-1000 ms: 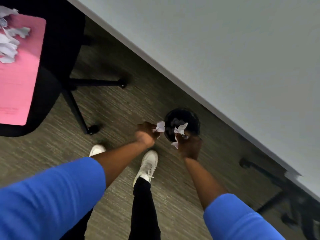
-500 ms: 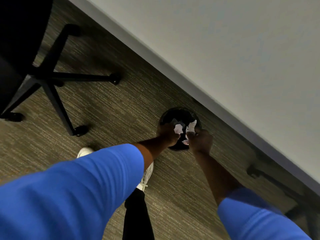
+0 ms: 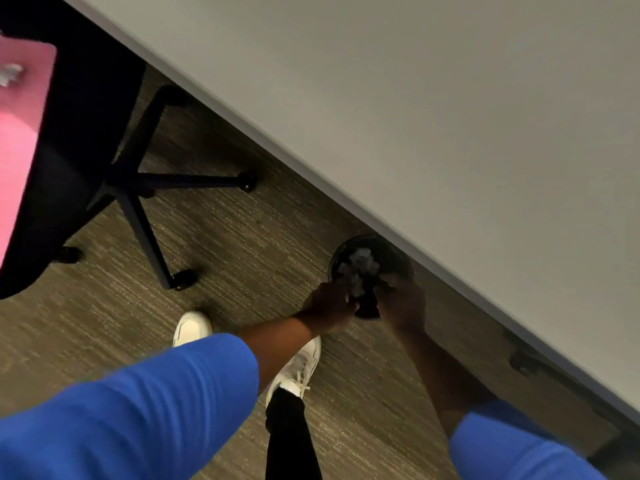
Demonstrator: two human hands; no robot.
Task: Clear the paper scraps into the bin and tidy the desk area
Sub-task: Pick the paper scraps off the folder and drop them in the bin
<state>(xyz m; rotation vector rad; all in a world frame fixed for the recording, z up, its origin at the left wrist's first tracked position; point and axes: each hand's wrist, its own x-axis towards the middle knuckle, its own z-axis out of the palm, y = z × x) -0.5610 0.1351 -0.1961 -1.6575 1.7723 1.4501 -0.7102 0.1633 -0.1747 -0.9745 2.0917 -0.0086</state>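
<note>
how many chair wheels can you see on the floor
3 clearly. One wheel lies toward the desk, one near the left shoe, and one is under the seat edge at left. Others may be hidden beneath the chair.

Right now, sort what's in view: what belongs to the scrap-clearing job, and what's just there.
Job:
- bin
- paper scraps over its mouth
- left hand, right hand at the bin
- pink sheet bearing a scrap

Just there:
- office chair
- desk
- carpet
</note>
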